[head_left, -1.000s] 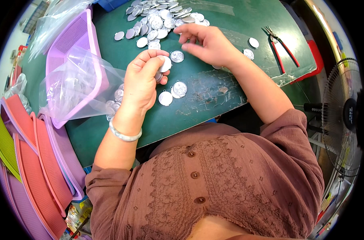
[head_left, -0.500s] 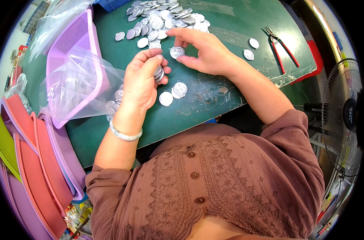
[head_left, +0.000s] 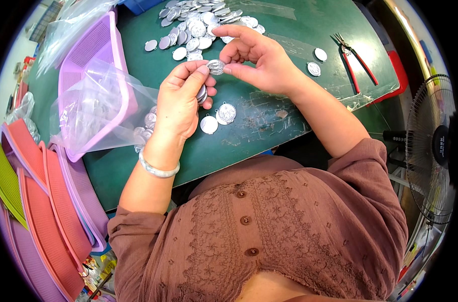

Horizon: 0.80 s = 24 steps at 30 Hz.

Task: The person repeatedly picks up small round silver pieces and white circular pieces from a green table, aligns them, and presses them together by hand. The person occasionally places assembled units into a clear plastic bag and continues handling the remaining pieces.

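A round silver medallion (head_left: 216, 67) is tilted between my two hands, its embossed face showing. My left hand (head_left: 181, 95) pinches its left edge between thumb and forefinger, and several more silver medallions (head_left: 202, 94) are stacked in the curled fingers below. The thumb of my right hand (head_left: 262, 63) touches the medallion's right edge, with the forefinger stretched toward the pile. Beyond my hands lies a heap of silver medallions (head_left: 198, 29), each with a small loop. A few loose medallions (head_left: 226, 114) lie on the green table (head_left: 269, 132) nearer to me.
A purple basket (head_left: 119, 43) with a clear plastic bag (head_left: 105, 95) stands at the left; medallions (head_left: 147, 130) lie beside it. Red-handled pliers (head_left: 357, 63) and two medallions (head_left: 313, 69) are at the right. Stacked baskets (head_left: 52, 216) stand lower left, and a fan (head_left: 430, 146) at far right.
My right hand has brought the medallion from the table side leftward to my left hand, whose thumb and forefinger now grip it. The medallion has tilted.
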{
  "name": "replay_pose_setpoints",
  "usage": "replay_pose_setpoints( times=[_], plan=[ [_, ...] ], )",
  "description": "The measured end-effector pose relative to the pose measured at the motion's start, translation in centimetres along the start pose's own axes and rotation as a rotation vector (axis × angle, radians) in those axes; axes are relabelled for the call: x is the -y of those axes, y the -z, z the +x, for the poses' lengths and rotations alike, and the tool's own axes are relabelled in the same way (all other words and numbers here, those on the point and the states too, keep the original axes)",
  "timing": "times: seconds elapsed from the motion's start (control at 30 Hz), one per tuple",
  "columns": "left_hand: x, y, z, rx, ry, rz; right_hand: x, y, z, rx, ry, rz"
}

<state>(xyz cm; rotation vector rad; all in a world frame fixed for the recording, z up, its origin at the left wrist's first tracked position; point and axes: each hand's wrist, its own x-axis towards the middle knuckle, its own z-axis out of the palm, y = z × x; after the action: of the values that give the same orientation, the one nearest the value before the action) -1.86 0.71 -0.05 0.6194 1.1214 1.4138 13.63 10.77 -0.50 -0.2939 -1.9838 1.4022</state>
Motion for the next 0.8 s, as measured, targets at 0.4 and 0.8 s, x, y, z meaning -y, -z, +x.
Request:
replay_pose_setpoints(
  times=[0.4,0.8],
  plan=[
    [-0.1,-0.3,0.0,0.006,-0.117,0.034,0.5,-0.1,0.2,0.072,0.038,0.11],
    [-0.3,0.0,-0.2,0.085,0.068,0.005,-1.8,2.3,1.0,-0.307,0.175,-0.892]
  ],
)
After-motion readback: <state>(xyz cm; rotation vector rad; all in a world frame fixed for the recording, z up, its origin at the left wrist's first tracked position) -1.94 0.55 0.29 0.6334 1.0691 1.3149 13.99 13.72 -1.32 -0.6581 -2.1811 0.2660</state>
